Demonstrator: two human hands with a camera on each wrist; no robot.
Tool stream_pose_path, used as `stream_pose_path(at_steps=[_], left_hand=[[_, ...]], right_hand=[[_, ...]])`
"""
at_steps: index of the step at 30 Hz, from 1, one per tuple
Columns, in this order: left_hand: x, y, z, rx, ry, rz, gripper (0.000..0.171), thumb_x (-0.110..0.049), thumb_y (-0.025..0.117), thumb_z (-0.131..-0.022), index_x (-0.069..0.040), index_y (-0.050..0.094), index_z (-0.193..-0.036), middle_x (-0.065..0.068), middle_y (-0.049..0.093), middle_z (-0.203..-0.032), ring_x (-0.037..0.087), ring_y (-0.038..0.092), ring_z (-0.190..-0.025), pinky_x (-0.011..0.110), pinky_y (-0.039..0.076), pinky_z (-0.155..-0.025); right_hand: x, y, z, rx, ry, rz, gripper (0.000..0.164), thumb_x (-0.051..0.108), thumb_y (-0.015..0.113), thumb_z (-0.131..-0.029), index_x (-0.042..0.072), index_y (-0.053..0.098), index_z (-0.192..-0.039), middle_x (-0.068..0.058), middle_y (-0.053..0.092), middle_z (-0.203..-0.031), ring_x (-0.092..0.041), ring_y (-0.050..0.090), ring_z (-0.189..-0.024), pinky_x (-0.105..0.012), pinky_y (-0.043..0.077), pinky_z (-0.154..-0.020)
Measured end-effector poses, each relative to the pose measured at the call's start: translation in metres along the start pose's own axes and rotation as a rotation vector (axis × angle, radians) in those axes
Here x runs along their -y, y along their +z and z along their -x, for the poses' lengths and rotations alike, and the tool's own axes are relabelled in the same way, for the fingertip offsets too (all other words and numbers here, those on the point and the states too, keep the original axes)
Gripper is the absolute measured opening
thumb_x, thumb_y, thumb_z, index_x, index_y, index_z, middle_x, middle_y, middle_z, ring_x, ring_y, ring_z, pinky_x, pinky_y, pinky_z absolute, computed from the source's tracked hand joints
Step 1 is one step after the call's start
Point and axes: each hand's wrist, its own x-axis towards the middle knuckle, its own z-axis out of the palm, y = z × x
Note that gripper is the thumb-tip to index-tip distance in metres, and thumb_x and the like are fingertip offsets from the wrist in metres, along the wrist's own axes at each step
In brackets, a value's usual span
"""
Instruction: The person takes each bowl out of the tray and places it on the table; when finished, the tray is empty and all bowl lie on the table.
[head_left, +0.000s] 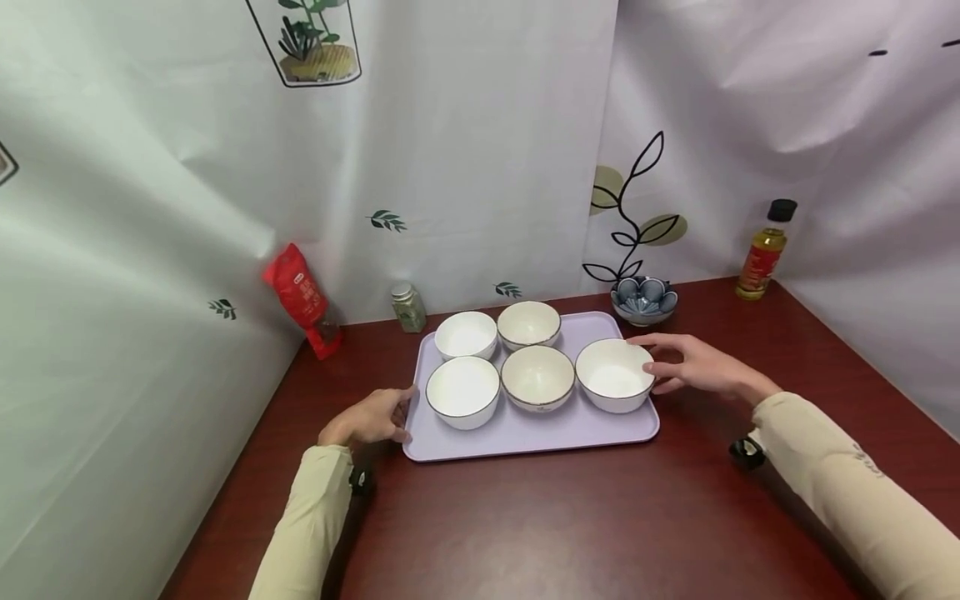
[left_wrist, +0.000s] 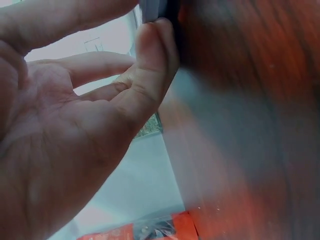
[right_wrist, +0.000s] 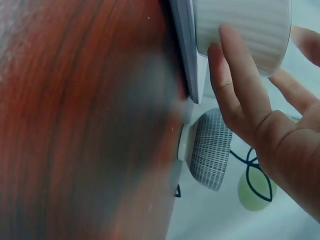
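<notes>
Centrally, tray: one, lilac [head_left: 517, 437], on the dark red-brown table [head_left: 540, 517]; carries five bowls in two rows.
Back row: white bowl [head_left: 466, 333] at left, cream bowl [head_left: 529, 323] just beside it.
Front row: white bowl with dark rim [head_left: 462, 392] at left; cream bowl with dark rim [head_left: 537, 379] in the middle; right-hand white bowl [head_left: 614, 375] at the tray's right side, upright, dark-rimmed.
Left hand: at the tray's left edge [head_left: 375, 415]; thumb and fingers bent, gripping the edge near the front corner.
Right hand: beside the right-hand white bowl [head_left: 697, 365]; fingers spread wide and fairly straight, tips against the outer wall, thumb by the rim.
Behind tray: blue bowl [head_left: 643, 302] near the back right corner; small jar [head_left: 408, 308], greenish, near the back left corner.
Far left: red packet [head_left: 300, 292], leaning against the pale curtain [head_left: 480, 167].
Far right: bottle [head_left: 765, 254], black cap, red label, yellow contents.
Sleeves: cream, both arms.
</notes>
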Motion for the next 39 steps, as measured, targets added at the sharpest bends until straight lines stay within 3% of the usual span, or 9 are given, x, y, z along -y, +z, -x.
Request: stream_pose_path(at_steps=[8, 18, 22, 29, 34, 39], left_hand=[[0.003, -0.002, 0.003, -0.029, 0.008, 0.061, 0.086, -0.002, 0.083, -0.076, 0.015, 0.037, -0.147, 0.018, 0.066, -0.1, 0.018, 0.064, -0.086, 0.031, 0.056, -0.078], [0.004, 0.005, 0.001, -0.031, -0.003, 0.062, 0.085, 0.0, 0.082, -0.077, 0.016, 0.036, -0.147, 0.018, 0.067, -0.099, 0.018, 0.063, -0.087, 0.029, 0.054, -0.076], [0.004, 0.005, 0.002, -0.033, 0.006, 0.067, 0.086, 0.0, 0.082, -0.076, 0.017, 0.035, -0.147, 0.019, 0.067, -0.099, 0.018, 0.063, -0.086, 0.027, 0.053, -0.074], [0.005, 0.004, 0.003, -0.033, 0.009, 0.065, 0.085, 0.0, 0.081, -0.077, 0.016, 0.036, -0.147, 0.018, 0.066, -0.1, 0.017, 0.061, -0.084, 0.027, 0.051, -0.072], [0.008, 0.006, 0.005, -0.031, 0.018, 0.068, 0.085, 0.0, 0.081, -0.077, 0.016, 0.035, -0.147, 0.019, 0.066, -0.103, 0.017, 0.061, -0.085, 0.026, 0.051, -0.073], [0.007, 0.005, 0.005, -0.027, 0.01, 0.085, 0.085, 0.001, 0.081, -0.077, 0.016, 0.035, -0.147, 0.02, 0.066, -0.104, 0.018, 0.061, -0.086, 0.027, 0.051, -0.073]], right_hand=[[0.0, 0.005, -0.003, 0.002, 0.025, -0.004, 0.062, 0.012, 0.062, -0.097, 0.0, 0.037, -0.153, -0.03, 0.021, -0.159, -0.039, 0.057, -0.122, -0.042, 0.06, -0.084], [0.007, 0.009, -0.006, -0.073, 0.084, 0.026, 0.06, -0.002, 0.056, -0.091, -0.002, 0.043, -0.149, -0.033, 0.035, -0.149, -0.026, 0.065, -0.103, -0.039, 0.061, -0.078], [0.014, 0.008, -0.004, -0.098, 0.106, 0.023, 0.062, -0.004, 0.056, -0.089, -0.004, 0.043, -0.149, -0.035, 0.033, -0.149, -0.022, 0.066, -0.098, -0.039, 0.062, -0.076], [0.018, -0.005, 0.003, -0.173, 0.125, 0.052, 0.062, -0.006, 0.054, -0.086, -0.005, 0.044, -0.148, -0.036, 0.037, -0.145, -0.021, 0.065, -0.095, -0.04, 0.062, -0.075], [0.008, -0.017, 0.013, -0.174, 0.118, 0.002, 0.062, -0.005, 0.054, -0.088, -0.005, 0.043, -0.149, -0.037, 0.034, -0.15, -0.024, 0.064, -0.099, -0.041, 0.061, -0.077], [-0.004, -0.032, 0.023, -0.187, 0.13, 0.038, 0.062, -0.004, 0.055, -0.09, -0.006, 0.04, -0.149, -0.039, 0.028, -0.154, -0.026, 0.063, -0.104, -0.041, 0.061, -0.078]])
